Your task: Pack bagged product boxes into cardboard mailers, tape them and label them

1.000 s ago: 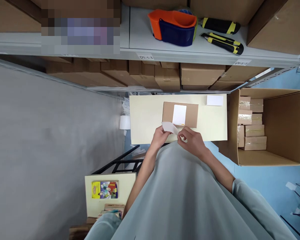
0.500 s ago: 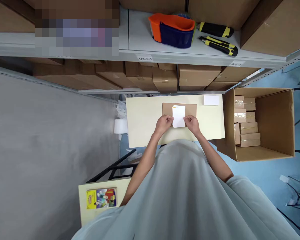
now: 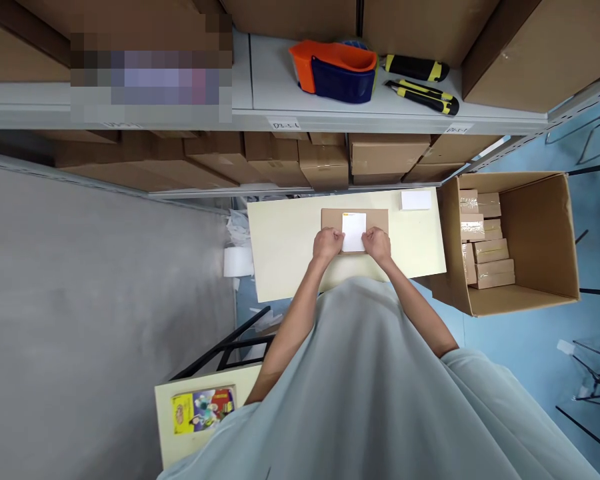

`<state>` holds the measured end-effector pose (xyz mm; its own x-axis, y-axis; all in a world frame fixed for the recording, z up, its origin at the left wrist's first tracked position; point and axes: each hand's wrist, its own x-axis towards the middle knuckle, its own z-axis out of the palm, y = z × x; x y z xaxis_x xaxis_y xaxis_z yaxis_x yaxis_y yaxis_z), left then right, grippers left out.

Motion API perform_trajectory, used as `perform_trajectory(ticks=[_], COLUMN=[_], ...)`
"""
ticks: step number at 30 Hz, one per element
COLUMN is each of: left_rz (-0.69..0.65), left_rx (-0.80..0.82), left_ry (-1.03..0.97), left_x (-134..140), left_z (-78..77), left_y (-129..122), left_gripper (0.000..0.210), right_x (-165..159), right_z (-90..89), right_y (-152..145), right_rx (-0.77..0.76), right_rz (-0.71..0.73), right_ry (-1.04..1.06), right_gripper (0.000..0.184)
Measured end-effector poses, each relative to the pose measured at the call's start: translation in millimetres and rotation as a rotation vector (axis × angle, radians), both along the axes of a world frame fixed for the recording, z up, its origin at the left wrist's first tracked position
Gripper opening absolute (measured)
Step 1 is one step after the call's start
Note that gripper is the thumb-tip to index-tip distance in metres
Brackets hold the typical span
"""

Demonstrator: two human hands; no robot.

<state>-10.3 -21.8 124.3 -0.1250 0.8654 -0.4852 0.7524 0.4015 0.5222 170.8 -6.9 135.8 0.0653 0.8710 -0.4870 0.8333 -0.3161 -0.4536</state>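
Note:
A white label point(image 3: 354, 233) with a small orange mark at its upper left lies over a flat brown cardboard box point(image 3: 331, 219) on the cream table. My left hand point(image 3: 328, 244) is closed at the label's left edge, its fingers curled and pinching there. At the right edge, my right hand point(image 3: 377, 245) is curled the same way. Both hands rest over the near part of the cardboard, and their fingertips are partly hidden. Whether the label is stuck flat to the cardboard cannot be made out.
A white block-like stack point(image 3: 415, 200) sits at the table's point(image 3: 285, 253) back right. Beside the table, a large open carton point(image 3: 537, 233) holds several small boxes. The shelf above bears an orange-and-blue tape dispenser point(image 3: 337, 70) and two utility knives point(image 3: 423, 97). A colourful packet point(image 3: 203, 409) lies lower left.
The camera view has shifted slightly. My fingers have curled in more tightly at the label's sides, and the label now sits a little farther up on the cardboard box.

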Motion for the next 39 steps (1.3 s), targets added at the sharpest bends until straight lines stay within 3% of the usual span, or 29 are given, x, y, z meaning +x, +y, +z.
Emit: perform_trajectory(ticks=[8,16,22,24,28,35,39], left_rz=[-0.002,-0.072,-0.102,-0.161,-0.411,-0.561,-0.621], left_rx=[-0.037,0.047,0.09,0.217,0.423,0.322,0.304], left_ry=[0.063,0.116,0.092,0.101,0.103,0.146,0.141], left_x=[8,9,2,4,11,0,-15], left_z=[0.3,-0.8,1.3,3.2,0.5,-21.9,-22.3], left_y=[4,0,-9,-14,-22,-23,-18], left_gripper=[0.026,0.023,0.026,0.036,0.061,0.072,0.075], right_x=[-6,2,14,16,16,28,34], right_z=[0.6,4.8,7.5,6.2,-4.9,-26.4,-26.2], right_y=[4,7,0,-5,-13,-11,-8], right_rx=[-0.032,-0.051,0.024,0.156,0.383,0.311,0.294], right_rz=[0.056,0.109,0.294,0.383,0.561,0.692,0.715], right_ry=[-0.102,-0.082,-0.073,-0.082,-0.077,-0.041,-0.036], right_gripper=[0.02,0.016,0.02,0.031,0.063,0.072,0.072])
